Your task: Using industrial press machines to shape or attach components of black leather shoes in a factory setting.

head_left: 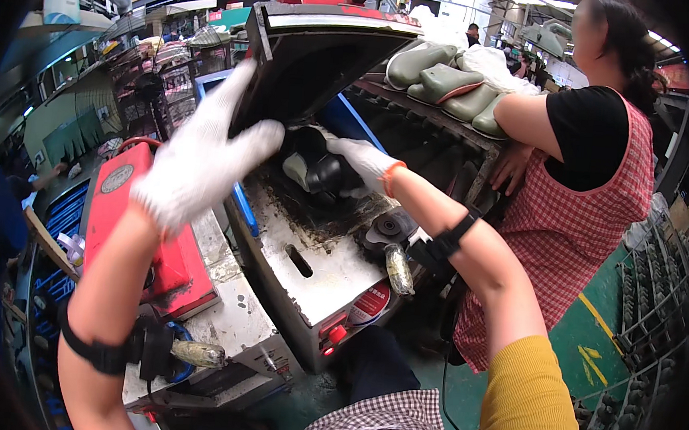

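My left hand (197, 149), in a white knit glove, is raised at the left side of a machine's tilted-up dark lid (315, 61). Its fingers stretch upward beside the lid edge and the thumb points apart; motion blurs it slightly, and I see nothing held. My right hand (364, 164), gloved too, closes on a glossy black boot-shaped piece (327, 174) in the machine's opening under the lid. A pale greenish patch (296, 168) shows on that piece's left side. The glove hides part of its right side.
A red-lidded machine (148, 225) stands at left. A worn handle (399, 271) juts from the front machine near a round dark knob (391, 228). Olive-green boots (449, 86) lie on a rack beyond. A person in a checked apron (561, 206) stands close at right, beside shelving (657, 317).
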{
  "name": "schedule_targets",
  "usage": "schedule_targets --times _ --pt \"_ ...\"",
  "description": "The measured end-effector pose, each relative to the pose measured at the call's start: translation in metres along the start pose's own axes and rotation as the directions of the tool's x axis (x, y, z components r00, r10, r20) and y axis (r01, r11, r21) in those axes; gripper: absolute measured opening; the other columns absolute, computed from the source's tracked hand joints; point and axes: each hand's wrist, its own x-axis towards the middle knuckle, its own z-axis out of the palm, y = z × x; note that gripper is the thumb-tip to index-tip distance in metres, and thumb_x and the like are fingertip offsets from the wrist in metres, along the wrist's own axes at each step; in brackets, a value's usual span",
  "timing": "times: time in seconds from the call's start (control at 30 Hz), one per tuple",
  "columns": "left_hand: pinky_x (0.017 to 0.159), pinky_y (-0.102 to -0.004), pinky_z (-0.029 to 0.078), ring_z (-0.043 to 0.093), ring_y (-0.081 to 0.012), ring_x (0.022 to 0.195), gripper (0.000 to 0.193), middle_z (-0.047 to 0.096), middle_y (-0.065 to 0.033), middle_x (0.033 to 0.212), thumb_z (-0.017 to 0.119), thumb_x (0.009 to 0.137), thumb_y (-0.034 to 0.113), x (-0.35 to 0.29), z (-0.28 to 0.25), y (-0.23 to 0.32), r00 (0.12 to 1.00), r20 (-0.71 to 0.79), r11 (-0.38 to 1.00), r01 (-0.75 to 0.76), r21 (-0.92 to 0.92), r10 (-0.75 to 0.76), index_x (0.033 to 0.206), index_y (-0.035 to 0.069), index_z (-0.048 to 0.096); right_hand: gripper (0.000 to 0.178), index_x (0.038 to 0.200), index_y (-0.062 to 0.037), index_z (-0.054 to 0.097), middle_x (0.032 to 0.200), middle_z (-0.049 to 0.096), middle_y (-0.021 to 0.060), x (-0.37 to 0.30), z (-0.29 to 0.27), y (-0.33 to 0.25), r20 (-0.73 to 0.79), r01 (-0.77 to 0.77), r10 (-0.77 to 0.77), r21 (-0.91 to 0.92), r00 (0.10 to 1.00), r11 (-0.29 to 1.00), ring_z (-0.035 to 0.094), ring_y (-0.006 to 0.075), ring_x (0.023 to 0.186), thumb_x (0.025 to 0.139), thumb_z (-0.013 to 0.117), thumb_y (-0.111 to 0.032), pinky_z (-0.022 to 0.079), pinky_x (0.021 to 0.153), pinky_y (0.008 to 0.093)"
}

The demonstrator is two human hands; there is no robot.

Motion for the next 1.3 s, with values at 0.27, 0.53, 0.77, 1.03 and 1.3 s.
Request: schedule_targets --times 0.27,0.53,0.77,1.03,1.3 --pt "0.118 -0.0360 0.040 0.050 -0.0213 0.138 0.092 0.049 -0.0154 0.156 0.066 0.106 0.044 -0.179 0.009 0.006 0.788 0.388 0.285 0.557 -0.780 -0.477 0.168 -0.005 0.018 0.066 0.163 -0.0056 0.039 0.135 0.068 0.0095 -0.140 0.089 -0.031 0.426 0.005 -0.401 0.681 0.811 0.733 0.071 0.0111 0.093 0.110 0.048 -0.043 0.054 0.054 0.0257" --pt "0.105 -0.0375 0.052 0.067 -0.0263 0.120 0.037 0.070 -0.0170 0.128 0.071 0.096 0.009 -0.325 -0.027 0.028 0.768 -0.639 0.999 0.049 0.000 -0.038 0.129 -0.005 0.068 0.085 0.166 0.0078 0.023 0.165 0.043 0.0195 -0.213 0.256 -0.065 0.385 0.418 -0.688 0.580 0.615 0.699 0.042 0.0246 0.152 0.106 0.059 -0.040 0.032 0.125 0.0367" --pt "0.091 -0.0330 0.055 0.068 -0.0153 0.093 0.019 0.068 -0.0043 0.100 0.067 0.094 0.016 -0.461 -0.082 0.014 -0.004 -0.480 0.480 0.017 -0.877 -0.877 0.109 0.005 0.071 0.054 0.139 0.0016 0.065 0.141 0.065 0.0221 -0.203 0.301 -0.067 0.465 0.977 -0.862 -0.157 0.201 0.144 0.056 0.0440 0.139 0.085 0.069 -0.005 0.041 0.119 0.0510" --pt "0.089 -0.0352 0.055 0.068 -0.0194 0.099 0.044 0.071 -0.0084 0.107 0.082 0.079 0.021 -0.656 -0.183 -0.160 -0.435 -0.753 0.551 0.513 -0.658 -0.495 0.117 0.005 0.067 0.047 0.125 -0.0032 0.073 0.119 0.074 0.0172 -0.187 0.314 -0.041 0.310 0.930 -0.903 -0.308 0.298 0.201 0.070 0.0370 0.108 0.078 0.076 0.004 0.053 0.099 0.0455" --pt "0.117 -0.0418 0.043 0.052 -0.0400 0.146 0.101 0.050 -0.0271 0.160 0.081 0.081 0.034 -0.753 -0.252 -0.222 -0.265 -0.812 0.131 0.915 -0.382 -0.520 0.165 0.000 0.035 0.047 0.120 -0.0021 0.074 0.116 0.075 0.0185 -0.186 0.315 -0.040 0.331 0.924 -0.894 -0.332 0.301 0.188 0.070 0.0369 0.102 0.073 0.074 0.003 0.053 0.092 0.0442"
